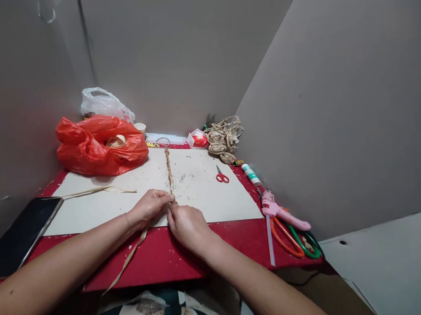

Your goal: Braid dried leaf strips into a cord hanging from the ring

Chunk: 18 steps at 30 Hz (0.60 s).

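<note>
A brown braided cord (169, 171) runs straight down the white sheet (200, 177) from a thin metal ring (162, 142) at the back. Both hands meet at its near end. My left hand (153, 205) pinches the cord from the left, thumb and finger together. Close against it, my right hand (187, 224) is curled with its fingers closed at the cord's end; the fingertips are partly hidden. A pale flat strip (131, 255) hangs from under my left hand over the table's front edge. Another pale strip (99, 189) lies on the sheet at the left.
A red plastic bag (102, 149) stands back left, a dark phone (24, 233) nearer. Small red-handled scissors (222, 176) lie on the sheet. Twine bundles (222, 140), a white-green bottle (250, 174), a pink glue gun (284, 212) and orange-handled pliers (287, 238) line the right edge beside the wall.
</note>
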Tool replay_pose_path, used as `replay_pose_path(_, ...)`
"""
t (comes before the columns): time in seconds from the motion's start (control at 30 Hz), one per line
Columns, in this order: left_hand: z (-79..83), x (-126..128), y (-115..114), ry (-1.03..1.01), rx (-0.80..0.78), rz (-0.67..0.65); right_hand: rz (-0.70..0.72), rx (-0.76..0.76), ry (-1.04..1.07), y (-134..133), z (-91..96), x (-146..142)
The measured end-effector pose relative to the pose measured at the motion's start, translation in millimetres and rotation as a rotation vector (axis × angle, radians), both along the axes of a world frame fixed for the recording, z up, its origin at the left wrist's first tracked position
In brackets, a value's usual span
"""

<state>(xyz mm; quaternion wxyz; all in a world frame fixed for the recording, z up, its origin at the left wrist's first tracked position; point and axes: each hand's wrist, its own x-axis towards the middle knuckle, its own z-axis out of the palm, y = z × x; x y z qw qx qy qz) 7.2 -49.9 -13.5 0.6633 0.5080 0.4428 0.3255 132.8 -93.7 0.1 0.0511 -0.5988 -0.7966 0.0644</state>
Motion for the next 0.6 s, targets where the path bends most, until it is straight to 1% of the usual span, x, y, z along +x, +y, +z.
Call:
replay_pose_path(0.1, 3.1, -0.4, -2.1, 0.001, 0.003, 0.033, 0.064, -0.003, -0.039, -13.6, 1.9, -4.1)
replay_pose_path(0.17, 5.0, -1.0, -3.0, 0.029, -0.002, 0.046, 0.178, -0.04, -0.031, -28.3, 8.3, -2.0)
replay_pose_path(0.27, 5.6, -2.9, -2.5, 0.045, -0.018, 0.027, 0.376, -0.179, 0.115, -44.7, 25.0, 12.9)
replay_pose_path(0.3, 5.3, -3.7, -1.8, 0.042, -0.025, 0.017, 0.39, -0.228, 0.203, -45.2, 30.4, 20.0)
replay_pose_path(0.33, 4.8, -4.6, -1.1, 0.036, -0.034, 0.006, 0.361, -0.255, 0.302, -42.4, 34.7, 27.2)
replay_pose_path(0.4, 3.5, -6.2, 0.6, 0.019, -0.054, -0.018, 0.183, -0.204, 0.516, -28.0, 37.5, 38.4)
replay_pose_path(0.43, 2.9, -6.9, 1.4, 0.008, -0.06, -0.031, 0.085, -0.14, 0.616, -17.8, 35.7, 41.2)
replay_pose_path(0.47, 2.4, -7.6, 2.1, -0.004, -0.062, -0.042, 0.025, -0.109, 0.701, -6.9, 32.0, 41.7)
replay_pose_path(0.5, 1.9, -8.2, 2.7, -0.015, -0.06, -0.053, 0.0, -0.127, 0.777, 3.8, 26.9, 40.1)
replay_pose_path(0.53, 1.7, -8.7, 3.0, -0.025, -0.056, -0.07, -0.005, -0.207, 0.848, 13.5, 21.0, 36.9)
replay_pose_path(0.6, 1.8, -9.9, 3.3, -0.038, -0.044, -0.101, -0.018, -0.467, 0.979, 28.8, 9.5, 28.5)
